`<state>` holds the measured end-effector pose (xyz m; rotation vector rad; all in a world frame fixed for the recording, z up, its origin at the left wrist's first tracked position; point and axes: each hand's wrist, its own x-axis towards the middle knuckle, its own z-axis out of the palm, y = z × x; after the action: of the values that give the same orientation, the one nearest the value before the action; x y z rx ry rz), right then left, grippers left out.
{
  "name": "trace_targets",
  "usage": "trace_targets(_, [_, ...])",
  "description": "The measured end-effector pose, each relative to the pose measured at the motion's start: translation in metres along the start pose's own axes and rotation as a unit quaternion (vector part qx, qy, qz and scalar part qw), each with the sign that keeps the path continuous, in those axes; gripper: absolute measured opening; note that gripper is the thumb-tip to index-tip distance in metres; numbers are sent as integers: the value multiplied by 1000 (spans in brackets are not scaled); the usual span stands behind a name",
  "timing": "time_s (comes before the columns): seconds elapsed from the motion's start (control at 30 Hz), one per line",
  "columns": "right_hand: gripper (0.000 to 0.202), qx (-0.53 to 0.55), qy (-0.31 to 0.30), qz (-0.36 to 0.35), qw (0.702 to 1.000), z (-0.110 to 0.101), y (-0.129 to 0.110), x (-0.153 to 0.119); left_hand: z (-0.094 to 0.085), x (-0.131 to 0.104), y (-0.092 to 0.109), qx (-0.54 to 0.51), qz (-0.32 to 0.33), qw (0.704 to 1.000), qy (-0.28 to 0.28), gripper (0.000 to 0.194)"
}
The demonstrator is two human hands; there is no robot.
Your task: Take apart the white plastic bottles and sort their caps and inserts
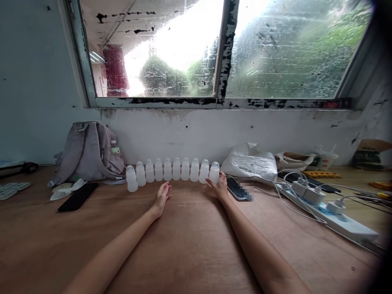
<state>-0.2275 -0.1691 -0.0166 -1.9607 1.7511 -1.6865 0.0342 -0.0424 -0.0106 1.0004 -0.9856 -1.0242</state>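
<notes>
A row of several frosted white baby bottles (pixel 167 169) stands upright on the brown wooden table, bowed slightly toward me at both ends. My right hand (pixel 219 188) is around the lower part of the rightmost bottle (pixel 215 169), thumb on its left side and fingers on its right. That bottle stands upright at the end of the row. In front of the middle bottles, my left hand (pixel 162 198) rests above the table with loosely curled fingers and nothing in it. The leftmost bottle (pixel 131 179) stands a little nearer to me than its neighbours.
A grey backpack (pixel 90 151) leans by the wall at left, with a black phone (pixel 78 197) before it. Right of the row lie another phone (pixel 237 189), a silvery padded bag (pixel 251 163) and a power strip (pixel 346 222) with white cables. Behind is a window wall.
</notes>
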Motion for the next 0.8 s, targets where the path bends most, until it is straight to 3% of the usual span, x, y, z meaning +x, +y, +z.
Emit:
trace_targets(0.1, [63, 0, 117, -121, 986, -6, -11, -1, 0, -4, 4, 90, 103, 991, 6, 28])
trace_targets(0.17, [43, -8, 126, -183, 975, -10, -22, -5, -2, -5, 6, 134, 162, 978, 10, 24])
trace_targets(0.23, [28, -25, 60, -236, 970, -10, -35, -12, -6, -5, 8, 174, 204, 963, 22, 22])
trace_targets(0.33, [22, -49, -93, -294, 950, 0, -55, -28, -16, -1, 22, 254, 271, 928, 42, 21])
trace_targets(0.43, [19, -59, -169, -314, 932, 14, -67, -43, -34, 10, 51, 365, 359, 856, 75, 20])
trace_targets(0.53, [19, -67, -201, -306, 928, 22, -69, -49, -61, 27, 85, 452, 429, 766, 157, 19])
trace_targets(0.63, [21, -69, -208, -279, 935, 23, -66, -47, -93, 44, 102, 500, 393, 726, 260, 31])
trace_targets(0.7, [22, -65, -212, -261, 940, 23, -64, -46, -112, 52, 101, 522, 299, 743, 294, 45])
trace_targets(0.8, [21, -46, -223, -242, 943, 21, -64, -46, -130, 56, 98, 529, 170, 789, 262, 43])
